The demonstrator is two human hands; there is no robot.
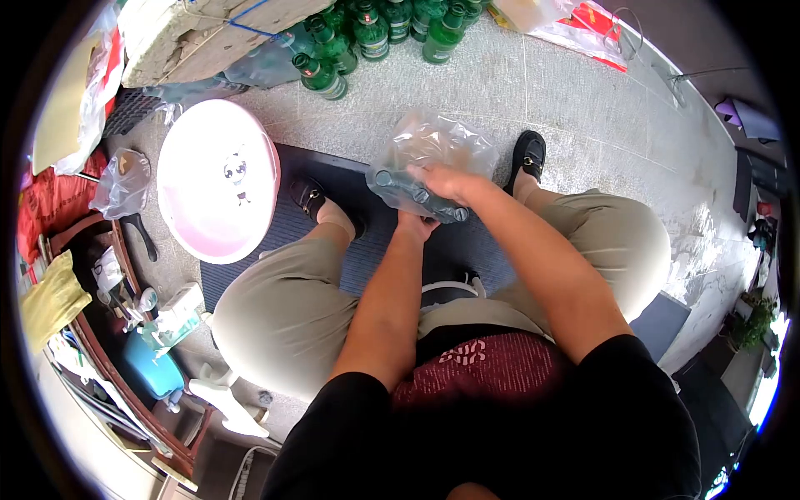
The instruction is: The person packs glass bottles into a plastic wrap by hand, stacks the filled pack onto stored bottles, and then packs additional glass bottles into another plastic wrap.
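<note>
Head view: rough grey paving point(583, 133) carries a ribbed dark mat point(454, 250), smooth pink basin point(204, 196) and glossy green bottles point(372, 37). Over the mat — between black shoes point(528, 156) — the right hand point(446, 181) and left hand point(417, 223) grip a crinkled, clear plastic bag point(433, 137) of rounded objects point(421, 197).

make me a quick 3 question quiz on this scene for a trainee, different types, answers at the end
1. Multiple choice: which one is laid over the top of the clear plastic bag?
a) left
b) right
c) neither

2. True or false: the pink basin has a cartoon figure on its inside.

3. Fill in the blank: the bottles standing on the floor beyond the bag are ____ in colour.

Key
1. b: the right hand lies over it, while the left hand is at the near edge.
2. True.
3. Green.
</note>
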